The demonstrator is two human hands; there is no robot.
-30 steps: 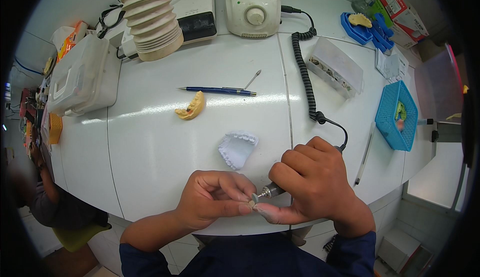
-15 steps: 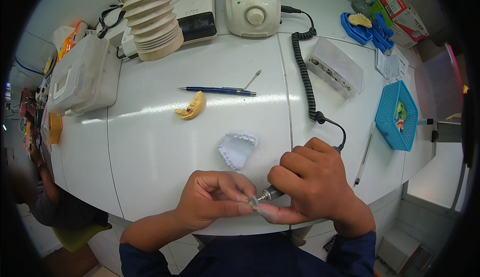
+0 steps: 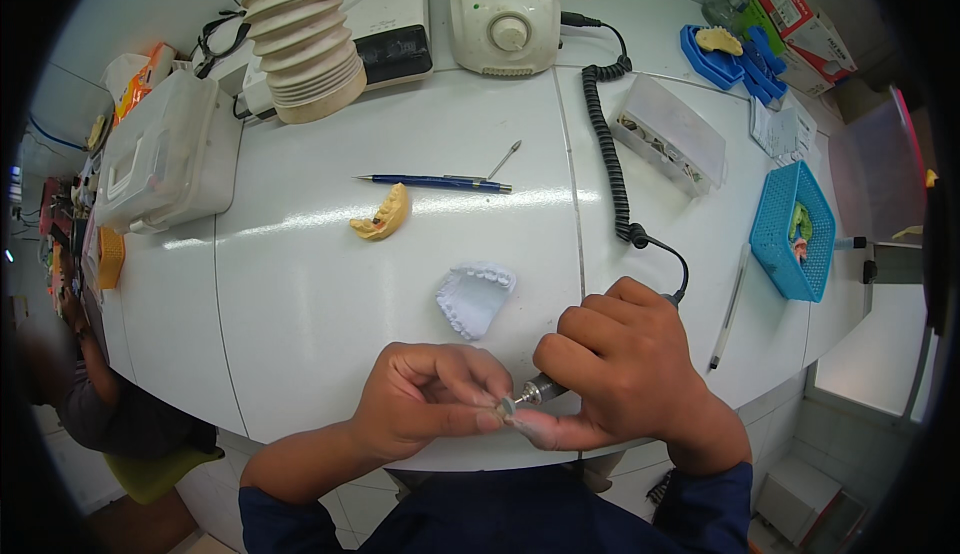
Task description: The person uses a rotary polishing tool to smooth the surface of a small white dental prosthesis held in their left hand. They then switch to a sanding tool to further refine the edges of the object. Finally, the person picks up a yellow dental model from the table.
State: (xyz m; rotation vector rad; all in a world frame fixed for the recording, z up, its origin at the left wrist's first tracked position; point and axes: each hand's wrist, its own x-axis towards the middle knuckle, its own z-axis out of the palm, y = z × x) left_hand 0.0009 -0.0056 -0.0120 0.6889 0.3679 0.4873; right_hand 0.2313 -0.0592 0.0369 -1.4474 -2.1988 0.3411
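My right hand (image 3: pixel 625 369) is closed around a rotary handpiece (image 3: pixel 543 389), its metal nose pointing left. At its tip sits a small greyish grinding wheel (image 3: pixel 507 407), right against the fingertips of my left hand. My left hand (image 3: pixel 425 394) is closed in a pinch of thumb and fingers; the tiny piece between them is mostly hidden and too small to name. Just beyond both hands lies a white plaster dental cast (image 3: pixel 478 301). Farther off on the left rests a yellow partial dental cast (image 3: pixel 382 216), with a blue mechanical pencil (image 3: pixel 440 183) and a loose bur (image 3: pixel 507 158) behind it.
A cream control unit (image 3: pixel 506 19) feeds the handpiece through a coiled black cord (image 3: pixel 612 144). A ribbed suction hose (image 3: pixel 300 39) hangs at back left, near a lidded plastic case (image 3: pixel 165 154). On the right are a clear box (image 3: pixel 672 134), a blue basket (image 3: pixel 795 234) and a pen (image 3: pixel 731 306).
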